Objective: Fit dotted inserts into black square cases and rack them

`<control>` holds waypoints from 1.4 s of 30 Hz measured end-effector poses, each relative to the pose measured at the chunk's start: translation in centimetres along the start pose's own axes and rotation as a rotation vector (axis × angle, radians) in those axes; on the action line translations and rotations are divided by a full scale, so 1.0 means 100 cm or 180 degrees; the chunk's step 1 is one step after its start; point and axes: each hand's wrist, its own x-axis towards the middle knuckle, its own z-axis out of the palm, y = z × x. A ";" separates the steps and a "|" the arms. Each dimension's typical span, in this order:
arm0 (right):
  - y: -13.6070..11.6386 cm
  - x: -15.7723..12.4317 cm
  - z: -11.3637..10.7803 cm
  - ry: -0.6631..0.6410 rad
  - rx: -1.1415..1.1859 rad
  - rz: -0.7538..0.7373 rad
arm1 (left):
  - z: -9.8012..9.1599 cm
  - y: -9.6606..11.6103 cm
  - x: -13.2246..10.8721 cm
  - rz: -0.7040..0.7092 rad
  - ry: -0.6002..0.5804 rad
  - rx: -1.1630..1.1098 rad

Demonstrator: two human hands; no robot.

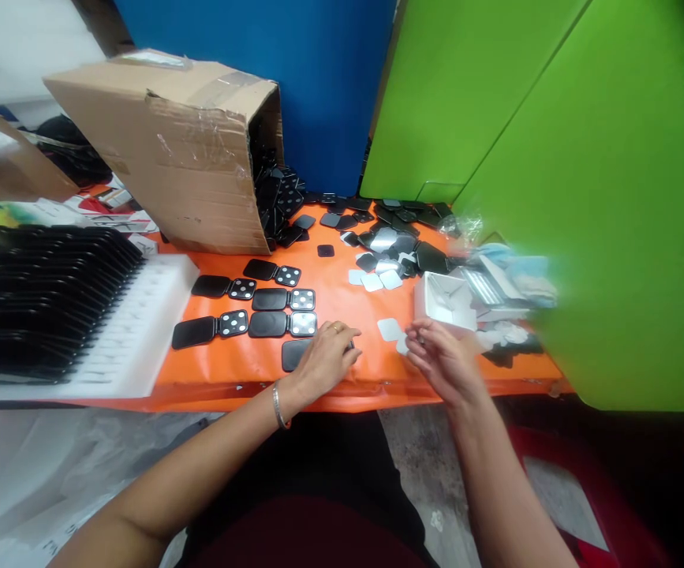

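On the orange table, my left hand (pixel 330 351) lies over a black hinged folding case (pixel 296 355), thumb and index finger around its right half. That half is mostly hidden under the hand. Black folding cases (pixel 269 323) lie unfolded to the left in rows, one half plain, the other bearing pale round dots. My right hand (pixel 439 359) is raised a little with its fingertips pinched together; what is between them is too small to make out. Just left of those fingertips are thin whitish square plates (pixel 389 330). A small white open box (pixel 445 302) stands behind the right hand.
A cardboard box (pixel 199 158) on its side spills black pieces at the back. Loose black and silvery plates (pixel 386 241) are heaped right of it. White foam (pixel 170 292) holds a row of black panels (pixel 39 308) at left. Blue and green boards (pixel 484 95) wall the back and right.
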 end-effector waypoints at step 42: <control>0.057 0.006 0.090 -0.1480 -0.5161 -0.1385 | 0.003 -0.050 -0.049 -0.0282 0.0604 0.0191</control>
